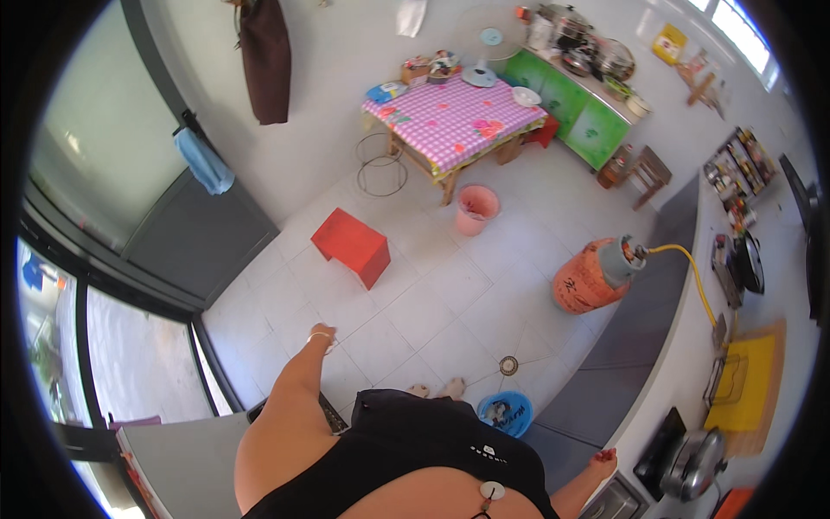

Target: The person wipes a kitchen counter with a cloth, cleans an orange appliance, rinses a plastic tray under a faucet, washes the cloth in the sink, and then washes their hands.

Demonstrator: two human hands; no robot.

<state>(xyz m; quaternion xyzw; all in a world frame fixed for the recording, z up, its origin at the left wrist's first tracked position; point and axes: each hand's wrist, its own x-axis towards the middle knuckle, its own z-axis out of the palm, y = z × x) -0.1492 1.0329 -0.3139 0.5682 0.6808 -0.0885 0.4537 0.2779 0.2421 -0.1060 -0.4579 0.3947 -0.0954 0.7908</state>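
Observation:
My left hand [323,332] hangs over the tiled floor, out to the left, with a pale bracelet at its wrist. Its fingers point away and are too small to read. The nearest thing to it is a red stool [352,246], apart from the hand. At the lower right, my right hand [603,464] is beside the counter edge, near the sink [616,500]. Its fingers are curled, with a reddish patch at their tips; what they hold, if anything, I cannot make out. A lidded steel pot [694,464] stands on the counter beyond it.
A blue basin [505,414] sits on the floor by the grey cabinets [581,413]. Farther off are an orange gas cylinder [590,277] with a yellow hose, a pink bin [477,210] and a table with a checked cloth [458,121]. A glass door [138,320] is at left.

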